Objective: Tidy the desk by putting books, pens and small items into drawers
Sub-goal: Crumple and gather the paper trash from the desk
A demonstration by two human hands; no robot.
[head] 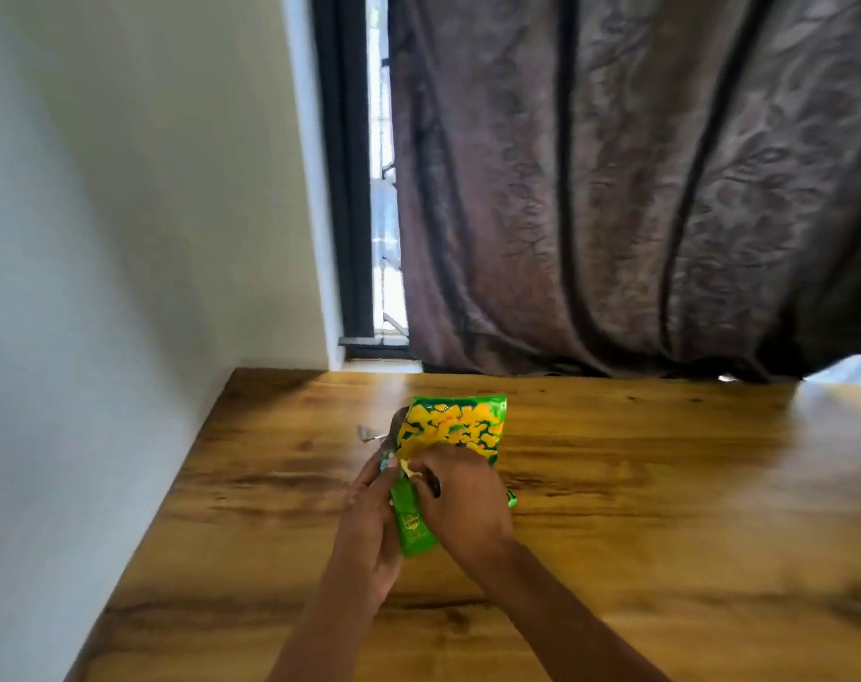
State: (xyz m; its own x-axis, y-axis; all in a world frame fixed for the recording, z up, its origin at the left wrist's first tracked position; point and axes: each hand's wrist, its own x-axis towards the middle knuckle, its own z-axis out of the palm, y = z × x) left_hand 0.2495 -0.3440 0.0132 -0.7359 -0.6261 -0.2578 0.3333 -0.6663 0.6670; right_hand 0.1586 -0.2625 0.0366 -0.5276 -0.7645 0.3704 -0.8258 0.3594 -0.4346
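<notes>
A: Where is the job standing?

B: I'm seeing only the snack packet [455, 435] left on the desk [640, 509], mid-desk toward the window [382, 189]; no drawer is showing.

A: And the hands?

B: Nearest me, both are meeting over the packet's near end. The left hand [369, 524] is pinching its edge, the right hand [460, 504] is gripping the wrapper, possibly folding it; blur is hiding the fingertips. Beyond, the curtain [640, 189] is hanging.

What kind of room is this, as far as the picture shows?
Probably a room in a home: a wooden desk stands in a wall corner under a window with a brown curtain; both hands hold a snack packet.
</notes>
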